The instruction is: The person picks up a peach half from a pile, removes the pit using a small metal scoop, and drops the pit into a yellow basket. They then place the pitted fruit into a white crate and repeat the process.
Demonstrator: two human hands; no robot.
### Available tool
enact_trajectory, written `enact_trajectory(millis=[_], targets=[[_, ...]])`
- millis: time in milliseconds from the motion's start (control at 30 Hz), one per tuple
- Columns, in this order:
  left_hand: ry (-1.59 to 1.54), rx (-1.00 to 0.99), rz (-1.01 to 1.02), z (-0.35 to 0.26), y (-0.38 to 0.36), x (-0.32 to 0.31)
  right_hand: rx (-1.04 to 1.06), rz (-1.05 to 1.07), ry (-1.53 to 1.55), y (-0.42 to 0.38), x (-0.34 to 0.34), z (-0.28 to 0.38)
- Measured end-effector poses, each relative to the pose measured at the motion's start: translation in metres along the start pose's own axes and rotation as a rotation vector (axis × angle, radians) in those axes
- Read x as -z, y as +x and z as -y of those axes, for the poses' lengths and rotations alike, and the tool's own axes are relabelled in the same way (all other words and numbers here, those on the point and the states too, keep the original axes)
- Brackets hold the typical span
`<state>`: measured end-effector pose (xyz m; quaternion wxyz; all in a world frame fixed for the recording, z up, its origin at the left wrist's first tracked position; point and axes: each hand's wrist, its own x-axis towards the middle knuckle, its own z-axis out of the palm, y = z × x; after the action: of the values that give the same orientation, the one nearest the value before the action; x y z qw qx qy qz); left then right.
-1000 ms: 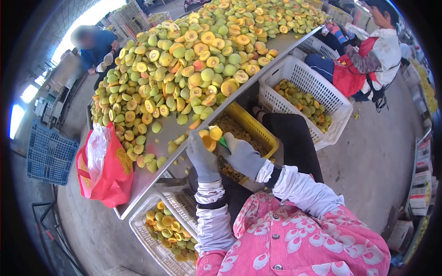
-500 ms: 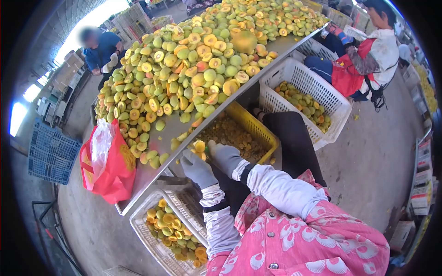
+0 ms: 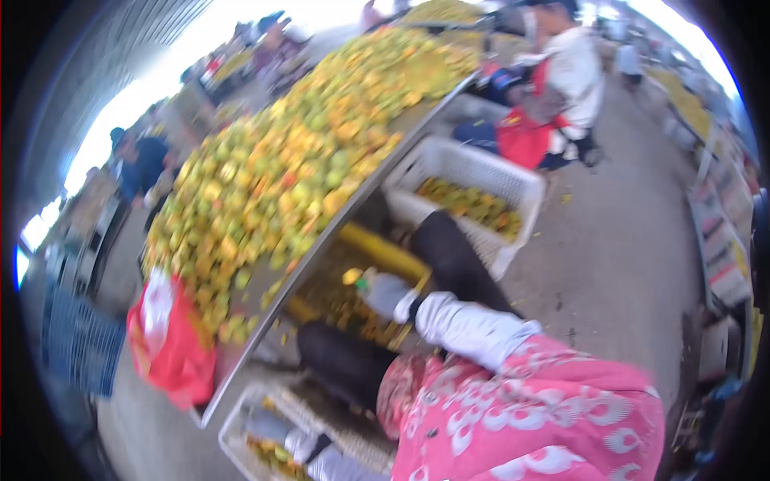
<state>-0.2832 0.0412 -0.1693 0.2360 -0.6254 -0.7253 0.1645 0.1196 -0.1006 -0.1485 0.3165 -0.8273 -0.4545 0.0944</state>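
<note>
Gripping blurred yellow fruit piece at gloved right hand fingertips, over yellow crate. Dipping left hand into white basket, grip unclear. Sitting beside fruit-heaped metal table, concrete floor.

- Gloved right hand holds a fruit piece above the yellow crate.
- Gloved left hand low over the white crate.
- Fruit heap covers the tabletop.

Single head view, looking steeply down over the table, blurred.
</note>
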Motion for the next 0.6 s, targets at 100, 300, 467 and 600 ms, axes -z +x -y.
enact_trajectory(millis=[100,300,467,600], targets=[[-1.548,0.102,-0.532,-0.001,-0.036,0.061,0.076,0.029,-0.165,-0.014,-0.058,-0.067],[-1.86,-0.81,0.054,-0.132,-0.115,0.202,-0.182,0.259,-0.198,0.011,-0.132,-0.115],[-1.034,-1.204,0.106,-0.248,-0.15,0.135,-0.29,0.319,-0.126,-0.011,-0.042,-0.059],[-0.321,-1.519,0.618,-0.298,-0.165,0.141,-0.096,0.121,-0.358,0.008,-0.047,-0.107]])
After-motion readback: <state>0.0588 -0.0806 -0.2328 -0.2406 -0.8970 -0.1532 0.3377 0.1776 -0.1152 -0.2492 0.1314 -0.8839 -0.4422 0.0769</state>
